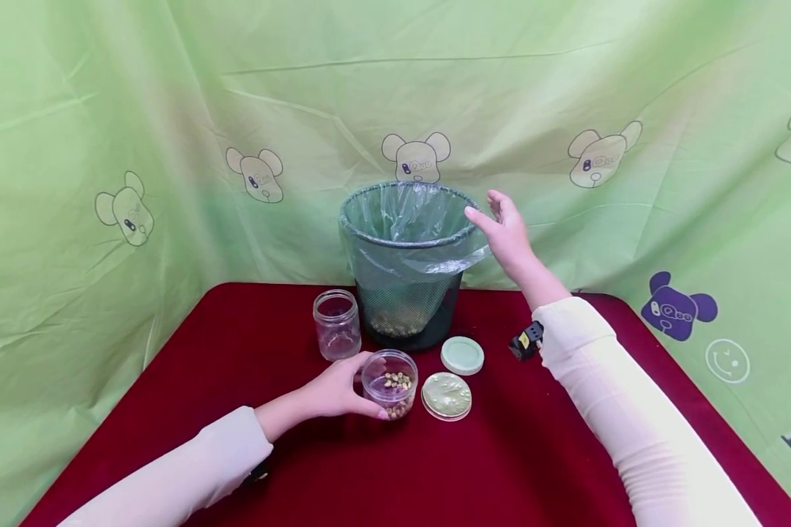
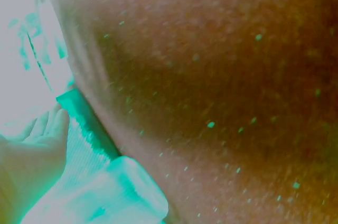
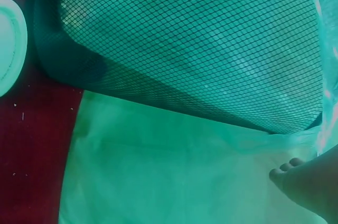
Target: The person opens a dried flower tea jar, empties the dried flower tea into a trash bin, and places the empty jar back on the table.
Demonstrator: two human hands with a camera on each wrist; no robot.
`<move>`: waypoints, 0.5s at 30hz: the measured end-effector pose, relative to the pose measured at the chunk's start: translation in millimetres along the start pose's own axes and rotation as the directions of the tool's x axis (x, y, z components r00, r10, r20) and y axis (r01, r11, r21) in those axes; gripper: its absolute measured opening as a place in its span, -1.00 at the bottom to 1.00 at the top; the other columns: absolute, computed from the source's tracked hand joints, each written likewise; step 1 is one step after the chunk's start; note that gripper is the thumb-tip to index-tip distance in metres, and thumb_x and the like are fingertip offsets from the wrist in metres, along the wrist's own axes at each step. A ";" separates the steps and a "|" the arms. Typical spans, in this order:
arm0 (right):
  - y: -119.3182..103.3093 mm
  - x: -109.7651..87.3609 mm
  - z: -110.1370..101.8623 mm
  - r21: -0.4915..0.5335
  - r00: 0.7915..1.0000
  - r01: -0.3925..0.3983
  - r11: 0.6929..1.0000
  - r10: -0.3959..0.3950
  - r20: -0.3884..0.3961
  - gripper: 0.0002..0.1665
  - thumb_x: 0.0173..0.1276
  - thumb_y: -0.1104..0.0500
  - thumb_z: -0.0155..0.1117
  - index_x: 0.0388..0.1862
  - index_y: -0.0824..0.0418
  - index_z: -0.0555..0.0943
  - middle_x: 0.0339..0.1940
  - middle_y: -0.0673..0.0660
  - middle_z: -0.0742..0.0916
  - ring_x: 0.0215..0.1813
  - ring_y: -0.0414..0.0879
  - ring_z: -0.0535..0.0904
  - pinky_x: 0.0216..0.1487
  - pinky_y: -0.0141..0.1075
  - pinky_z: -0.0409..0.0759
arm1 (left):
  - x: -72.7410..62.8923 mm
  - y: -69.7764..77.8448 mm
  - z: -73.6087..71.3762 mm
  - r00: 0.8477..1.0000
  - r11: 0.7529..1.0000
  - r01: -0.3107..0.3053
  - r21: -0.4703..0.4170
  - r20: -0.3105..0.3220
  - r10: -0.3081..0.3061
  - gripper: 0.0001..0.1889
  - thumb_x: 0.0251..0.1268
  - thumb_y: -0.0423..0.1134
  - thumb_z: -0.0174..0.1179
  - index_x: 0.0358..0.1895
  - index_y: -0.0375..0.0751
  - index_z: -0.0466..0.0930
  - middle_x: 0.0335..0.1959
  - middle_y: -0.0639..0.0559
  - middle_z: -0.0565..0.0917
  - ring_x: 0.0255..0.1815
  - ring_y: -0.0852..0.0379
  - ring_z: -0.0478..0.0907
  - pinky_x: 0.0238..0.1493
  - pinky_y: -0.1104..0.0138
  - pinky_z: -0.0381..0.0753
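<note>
My left hand [image 1: 335, 386] curls its fingers and thumb round a small clear plastic jar [image 1: 390, 391], lidless, with small round tan pieces inside. At the right rim of a dark mesh waste bin [image 1: 409, 296], my right hand [image 1: 509, 233] is raised with thumb and fingers spread apart; nothing shows in it. A clear plastic liner [image 1: 402, 212] covers the bin's rim, and light brown matter [image 1: 398, 322] shows through the mesh at the bottom. In the right wrist view, the fingers [image 3: 288, 166] are beside the liner. The left wrist view is washed out; the jar's contents cannot be seen there.
An uncovered clear jar [image 1: 338, 329] stands left of the bin. To the right of the held jar lie a pale green lid [image 1: 462, 356] and a round, crinkled gold-coloured disc [image 1: 447, 396]. A red cloth [image 1: 402, 476] covers the table; green printed fabric [image 1: 316, 88] hangs behind.
</note>
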State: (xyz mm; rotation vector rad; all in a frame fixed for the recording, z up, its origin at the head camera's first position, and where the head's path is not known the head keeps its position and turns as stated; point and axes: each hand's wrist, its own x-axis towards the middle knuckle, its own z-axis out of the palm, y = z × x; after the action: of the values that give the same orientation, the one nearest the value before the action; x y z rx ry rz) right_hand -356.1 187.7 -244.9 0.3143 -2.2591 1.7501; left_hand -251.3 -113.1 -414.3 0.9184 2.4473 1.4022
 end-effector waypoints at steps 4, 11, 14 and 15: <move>4.2 2.1 5.9 0.073 1.000 -0.006 0.997 0.005 0.022 -0.11 0.42 0.05 0.16 0.55 0.28 -0.02 0.55 0.27 0.11 0.54 0.04 -0.02 0.47 -0.21 -0.03 | -2.0 6.7 -10.8 0.998 1.000 -0.014 0.025 -0.064 0.016 -0.18 -0.19 -0.10 0.60 0.24 -0.23 0.43 0.08 0.00 0.58 0.09 0.15 0.55 0.14 0.29 0.50; 11.5 4.2 14.4 0.108 0.999 0.000 0.994 -0.005 0.047 -0.12 0.42 0.09 0.13 0.55 0.33 -0.04 0.56 0.26 0.09 0.55 0.03 -0.05 0.47 -0.25 -0.05 | -4.3 21.4 -33.8 0.982 0.998 0.034 0.053 -0.187 -0.023 -0.19 -0.18 -0.10 0.59 0.25 -0.19 0.45 0.10 0.02 0.61 0.09 0.14 0.57 0.13 0.21 0.50; 14.0 4.3 16.4 0.139 0.999 0.001 0.990 -0.008 0.048 -0.13 0.41 0.13 0.12 0.53 0.37 -0.04 0.55 0.27 0.13 0.53 0.04 0.03 0.46 -0.27 0.01 | -5.1 29.8 -44.6 0.974 0.997 0.036 0.065 -0.227 -0.020 -0.19 -0.17 -0.08 0.59 0.25 -0.17 0.45 0.12 0.01 0.61 0.11 0.12 0.55 0.12 0.14 0.50; 14.9 4.3 16.8 0.153 0.999 -0.001 0.988 -0.007 0.049 -0.14 0.41 0.15 0.12 0.53 0.38 -0.04 0.54 0.27 0.14 0.51 0.05 0.07 0.45 -0.27 0.05 | -5.5 32.8 -48.3 0.971 0.997 0.039 0.069 -0.238 -0.022 -0.19 -0.17 -0.08 0.58 0.26 -0.16 0.45 0.13 0.02 0.60 0.12 0.12 0.55 0.12 0.13 0.50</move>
State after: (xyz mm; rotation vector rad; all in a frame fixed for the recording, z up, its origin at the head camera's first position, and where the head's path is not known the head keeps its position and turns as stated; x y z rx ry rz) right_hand -366.4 175.0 -261.0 0.3954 -2.1599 1.9386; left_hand -253.9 -139.1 -361.8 0.7624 2.6900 1.4986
